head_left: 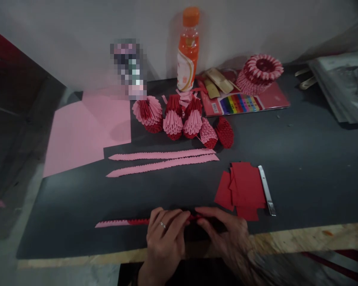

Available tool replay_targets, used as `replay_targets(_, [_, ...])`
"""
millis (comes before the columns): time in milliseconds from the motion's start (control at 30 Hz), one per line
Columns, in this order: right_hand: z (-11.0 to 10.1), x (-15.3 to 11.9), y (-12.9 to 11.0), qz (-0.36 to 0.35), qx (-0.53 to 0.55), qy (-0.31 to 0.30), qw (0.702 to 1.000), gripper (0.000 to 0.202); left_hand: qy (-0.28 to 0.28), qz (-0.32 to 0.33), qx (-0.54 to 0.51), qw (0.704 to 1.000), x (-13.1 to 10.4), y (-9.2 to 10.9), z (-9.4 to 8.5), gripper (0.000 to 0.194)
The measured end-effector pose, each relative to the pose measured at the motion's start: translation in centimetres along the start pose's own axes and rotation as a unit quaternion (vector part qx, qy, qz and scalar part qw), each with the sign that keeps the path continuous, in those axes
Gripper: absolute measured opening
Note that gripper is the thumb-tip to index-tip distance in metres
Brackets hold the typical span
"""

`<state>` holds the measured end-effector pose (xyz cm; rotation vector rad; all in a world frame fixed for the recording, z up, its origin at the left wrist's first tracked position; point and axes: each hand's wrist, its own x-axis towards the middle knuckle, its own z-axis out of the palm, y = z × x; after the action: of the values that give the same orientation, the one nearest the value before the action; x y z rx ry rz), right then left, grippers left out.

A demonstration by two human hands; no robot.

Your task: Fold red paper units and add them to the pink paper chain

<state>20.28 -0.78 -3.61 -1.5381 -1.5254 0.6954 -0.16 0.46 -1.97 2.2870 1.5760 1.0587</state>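
Note:
Near the table's front edge lies a narrow folded paper strip [139, 221], pink at its left end and red toward the middle. My left hand [167, 234], with a ring on one finger, is closed over the red part. The thumb and fingers of my right hand [226, 228] pinch the strip's right end, where a little red paper shows; the fingers hide the rest. Just beyond my right hand is a pile of red paper pieces [247, 184], with a flat metal blade-like strip [267, 190] beside it. Two pink zigzag-edged paper strips [164, 161] lie farther back.
Several pink and red folded-paper pieces [173, 121] stand in a row behind. Pink sheets [89, 127] lie at left. An orange drink bottle [187, 51], a pink pack [274, 97] bearing a round paper vase [255, 81], and plastic-covered sheets [343, 87] are at the back.

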Motion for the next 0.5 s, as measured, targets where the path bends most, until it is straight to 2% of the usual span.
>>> replay_targets(100, [-0.3,-0.1,0.0,0.1,0.073,-0.025,0.992,0.012,0.001,0.007,-0.012,1.0,0.2,0.4,-0.4,0.025])
replay_targets(167, [-0.1,-0.1,-0.2,0.133,0.095,-0.018,0.986,0.014,-0.006,0.022,-0.004,1.0,0.3,0.4,-0.6,0.016])
replay_targets(367, [0.3,-0.3,-1.5,0.168,0.128,-0.003,0.977,0.014,0.028,0.083,0.091,0.992,0.2,-0.1,-0.5,0.017])
replay_targets(500, [-0.1,0.0,-2.1,0.169,0.135,-0.009,0.976,0.018,0.032,0.104,0.085,0.99,-0.4,-0.3,-0.2,0.02])
